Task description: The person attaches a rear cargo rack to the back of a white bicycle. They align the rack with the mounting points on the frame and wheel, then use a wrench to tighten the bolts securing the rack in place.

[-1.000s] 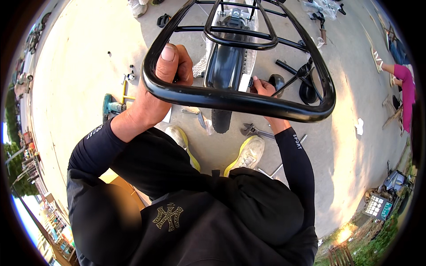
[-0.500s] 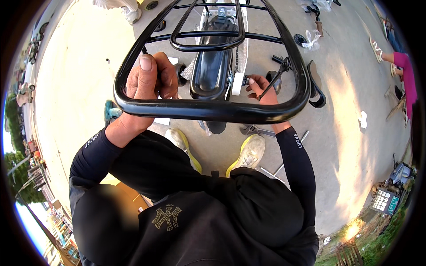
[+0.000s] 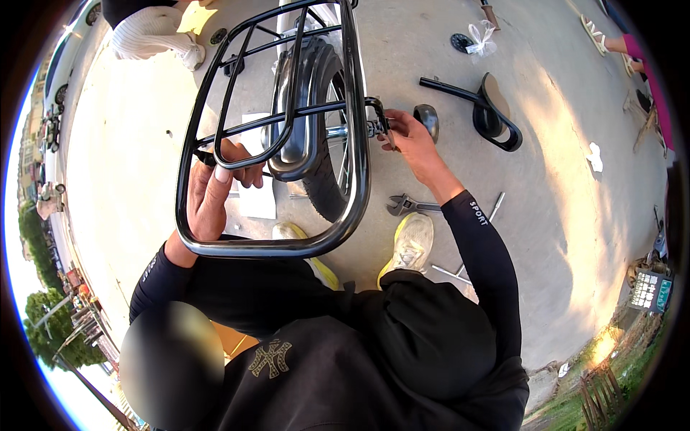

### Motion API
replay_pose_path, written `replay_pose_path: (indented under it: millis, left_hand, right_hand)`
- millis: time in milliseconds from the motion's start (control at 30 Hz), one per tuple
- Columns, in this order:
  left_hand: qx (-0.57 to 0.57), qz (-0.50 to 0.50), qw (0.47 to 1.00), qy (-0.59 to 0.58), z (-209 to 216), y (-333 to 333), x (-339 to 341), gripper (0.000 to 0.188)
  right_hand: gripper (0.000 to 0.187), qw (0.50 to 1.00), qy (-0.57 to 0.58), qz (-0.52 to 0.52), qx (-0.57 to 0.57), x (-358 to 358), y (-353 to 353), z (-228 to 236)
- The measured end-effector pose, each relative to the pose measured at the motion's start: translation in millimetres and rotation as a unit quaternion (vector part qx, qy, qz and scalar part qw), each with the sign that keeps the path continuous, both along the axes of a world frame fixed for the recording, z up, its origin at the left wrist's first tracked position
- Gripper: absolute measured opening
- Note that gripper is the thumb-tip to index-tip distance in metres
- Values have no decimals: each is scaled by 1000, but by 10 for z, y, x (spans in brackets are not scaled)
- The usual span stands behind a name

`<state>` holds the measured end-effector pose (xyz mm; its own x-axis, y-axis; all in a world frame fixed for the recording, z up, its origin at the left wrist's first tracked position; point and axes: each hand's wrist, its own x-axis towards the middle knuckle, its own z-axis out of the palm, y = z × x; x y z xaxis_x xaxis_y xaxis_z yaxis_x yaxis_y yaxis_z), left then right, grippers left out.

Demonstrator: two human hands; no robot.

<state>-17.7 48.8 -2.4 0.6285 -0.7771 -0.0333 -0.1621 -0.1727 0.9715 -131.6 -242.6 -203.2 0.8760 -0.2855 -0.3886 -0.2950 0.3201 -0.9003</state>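
Note:
A black tubular rear rack (image 3: 272, 250) hangs tilted over the back of a bicycle, above its glossy black fender (image 3: 291, 154) and rear tyre (image 3: 327, 187). My left hand (image 3: 212, 194) is behind the rack's left side, its fingers curled round a dark strut there; the frame partly covers it. At the wheel's right side, my right hand (image 3: 411, 144) pinches the lower end of a bent black rack strut (image 3: 376, 108) beside the axle (image 3: 338, 132). Any small part between those fingertips is hidden.
An adjustable wrench (image 3: 404, 205) and a T-shaped metal tool (image 3: 454, 274) lie near my right shoe (image 3: 410, 244). A black saddle-like piece on a post (image 3: 496, 118) and a dark rounded part (image 3: 426, 122) lie to the right. White paper (image 3: 259, 197) lies under the wheel; another person's leg (image 3: 154, 34) is far left.
The rack has swung left and toward me, tilting so that more of the wheel shows. My left hand moved down with it. My right hand stays by the axle, now at a strut's end.

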Motion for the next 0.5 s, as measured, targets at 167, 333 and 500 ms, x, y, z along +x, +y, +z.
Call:
replay_pose_path:
  millis: [167, 333, 500]
  left_hand:
    - [74, 3, 997, -5, 107, -80, -43, 28]
    - [125, -28, 992, -12, 72, -2, -18, 25]
    - [187, -6, 981, -46, 24, -34, -70, 24]
  right_hand:
    - [40, 990, 71, 62, -104, 69, -15, -139]
    - [34, 989, 40, 55, -134, 58, 21, -64]
    - [27, 978, -51, 36, -197, 24, 9, -185]
